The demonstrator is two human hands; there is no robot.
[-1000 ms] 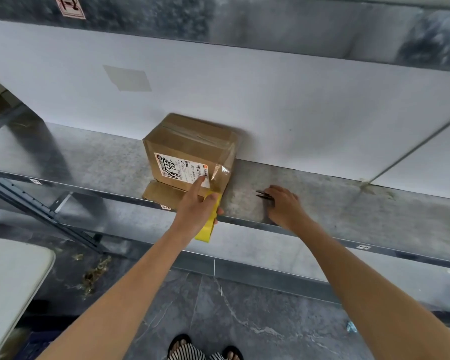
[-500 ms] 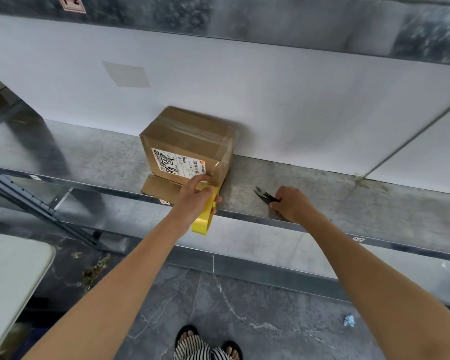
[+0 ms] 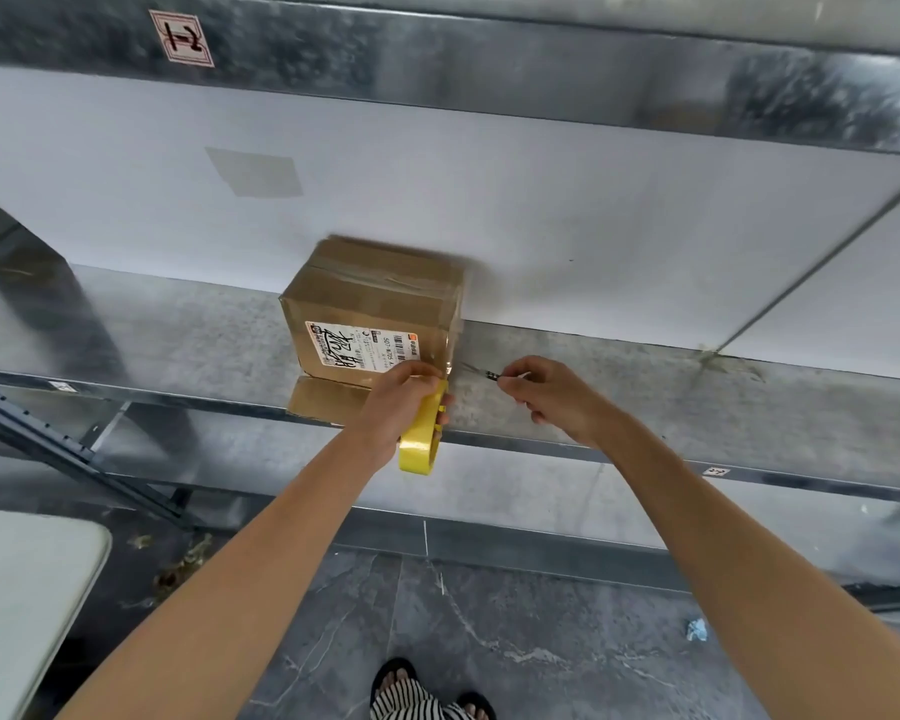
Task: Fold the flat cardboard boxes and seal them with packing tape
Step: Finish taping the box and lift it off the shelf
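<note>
Box sat on the shelf by the wall, left grip curled round the tape roll, right grip pinching snips beside its corner, and any slack off the roll risked a snagged cut.

A left hand grips a yellow tape roll against a cardboard box while the right hand holds small scissors beside the tape on a metal shelf.

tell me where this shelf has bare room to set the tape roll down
Bare shelf left of the cardboard box, and more right of the right hand. Crowded between them: left hand grips the tape roll, right hand pinches small snips.
</note>
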